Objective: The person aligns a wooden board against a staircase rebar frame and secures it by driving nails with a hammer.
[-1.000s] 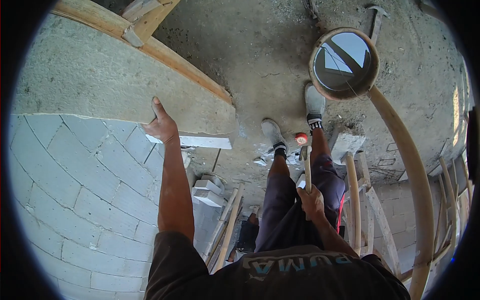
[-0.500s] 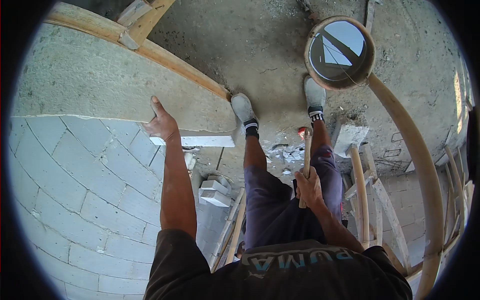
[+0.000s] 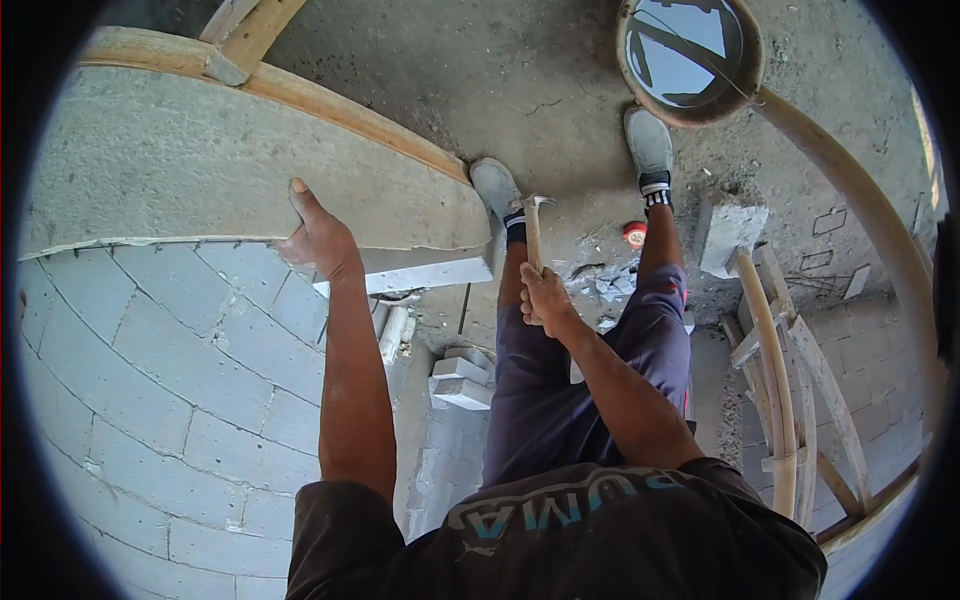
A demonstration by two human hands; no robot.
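My left hand (image 3: 325, 240) grips the near edge of a long grey concrete slab (image 3: 170, 160), its thumb lying on the face. The fingers at the edge are blurred and partly hidden. In front of my legs, my right hand (image 3: 546, 300) is closed around the wooden handle of a hammer (image 3: 534, 235). The hammer's metal head points up, beside my left shoe (image 3: 495, 187) and apart from the slab.
A wooden board (image 3: 350, 120) runs along the slab's far edge. Below is a wall of pale blocks (image 3: 150, 400). A round basin of water (image 3: 690, 60) stands ahead. Wooden poles (image 3: 780, 390) lean at right. A red round object (image 3: 634, 234) and rubble lie between my feet.
My right hand has brought the hammer leftwards and up, closer to the slab, and its head now shows clearly. The left hand stays at the slab's edge. The view has shifted slightly.
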